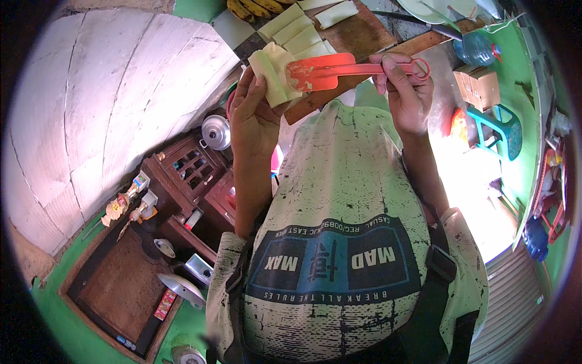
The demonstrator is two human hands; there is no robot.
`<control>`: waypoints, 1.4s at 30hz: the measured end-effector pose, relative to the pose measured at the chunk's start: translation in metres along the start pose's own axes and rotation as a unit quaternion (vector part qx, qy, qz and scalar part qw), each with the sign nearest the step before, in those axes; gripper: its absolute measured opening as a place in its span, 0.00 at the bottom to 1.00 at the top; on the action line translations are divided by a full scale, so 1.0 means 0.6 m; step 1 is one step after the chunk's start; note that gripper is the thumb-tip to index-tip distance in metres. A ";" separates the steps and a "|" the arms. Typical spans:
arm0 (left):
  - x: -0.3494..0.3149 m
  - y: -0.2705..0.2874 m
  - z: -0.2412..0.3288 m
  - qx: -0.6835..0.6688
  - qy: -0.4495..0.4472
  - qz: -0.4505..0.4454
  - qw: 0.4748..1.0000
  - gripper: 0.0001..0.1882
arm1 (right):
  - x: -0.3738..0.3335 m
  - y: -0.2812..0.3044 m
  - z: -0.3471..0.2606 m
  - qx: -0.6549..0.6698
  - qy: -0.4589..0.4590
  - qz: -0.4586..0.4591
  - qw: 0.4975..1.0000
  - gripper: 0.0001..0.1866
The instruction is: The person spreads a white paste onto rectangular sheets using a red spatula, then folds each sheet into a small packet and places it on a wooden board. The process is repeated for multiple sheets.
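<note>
My left hand [253, 112] holds up a pale yellow-green, partly folded sheet of soft wrapper [267, 74], its fingers and thumb closed at the edge. My right hand [405, 91] grips a red spatula [332, 70] by its thin handle, which ends in a ring. The spatula's flat blade, smeared with a pale paste, lies against the wrapper's right side. Just beyond my hands, several pale folded rolls [290, 29] lie in a row on a brown wooden board [357, 33]. Any filling inside the held wrapper cannot be made out.
Bananas [245, 8] lie at the far edge, and a knife [445, 30] rests near a white plate [421, 9]. A clear water bottle [476, 48], cardboard box [482, 85] and teal stool [503, 130] stand right. A lidded pot [216, 131] and wooden cabinet [188, 164] are left.
</note>
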State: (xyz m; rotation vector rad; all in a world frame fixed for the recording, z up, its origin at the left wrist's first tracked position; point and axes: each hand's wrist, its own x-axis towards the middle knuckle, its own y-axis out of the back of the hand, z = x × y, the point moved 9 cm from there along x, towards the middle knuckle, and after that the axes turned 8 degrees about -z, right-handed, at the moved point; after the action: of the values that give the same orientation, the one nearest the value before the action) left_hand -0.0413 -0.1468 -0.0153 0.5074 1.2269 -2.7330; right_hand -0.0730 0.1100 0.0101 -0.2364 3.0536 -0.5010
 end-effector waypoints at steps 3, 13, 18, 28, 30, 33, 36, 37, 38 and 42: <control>-0.005 0.014 -0.002 0.065 0.004 -0.001 0.998 0.24 | -0.008 0.001 -0.001 0.007 0.008 0.016 1.000 0.12; -0.029 0.005 0.004 0.010 0.013 -0.005 1.000 0.24 | -0.037 -0.011 0.029 0.046 -0.015 0.046 0.998 0.12; -0.031 0.029 0.007 0.015 -0.003 -0.023 1.000 0.25 | -0.019 0.003 0.008 0.073 0.025 0.032 0.996 0.12; -0.044 0.021 0.016 0.016 -0.076 0.029 0.997 0.25 | 0.015 -0.016 0.002 0.022 0.002 -0.049 0.999 0.11; -0.047 0.013 0.017 0.025 -0.083 0.041 0.995 0.25 | 0.024 -0.003 -0.002 0.026 0.011 -0.043 0.999 0.11; -0.051 0.002 0.016 0.035 -0.088 0.057 0.994 0.24 | 0.034 0.010 -0.023 0.045 0.032 -0.045 0.997 0.11; -0.044 -0.005 0.008 0.003 -0.084 0.045 0.995 0.24 | 0.036 -0.010 -0.043 0.026 0.052 -0.055 0.997 0.09; -0.041 -0.009 0.005 -0.002 -0.083 0.041 0.996 0.24 | 0.037 -0.016 -0.046 0.011 0.055 -0.058 0.997 0.09; -0.041 -0.014 0.003 -0.008 -0.082 0.036 0.996 0.25 | 0.038 -0.019 -0.043 -0.003 0.052 -0.065 0.997 0.08; -0.041 -0.021 -0.005 -0.004 -0.088 0.049 0.995 0.25 | 0.041 -0.026 -0.045 -0.094 0.050 -0.092 0.990 0.07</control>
State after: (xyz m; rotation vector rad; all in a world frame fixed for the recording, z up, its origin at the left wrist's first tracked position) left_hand -0.0206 -0.1373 -0.0001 0.3083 1.1379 -2.6246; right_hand -0.0970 0.1001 0.0406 -0.5184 3.1966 -0.2363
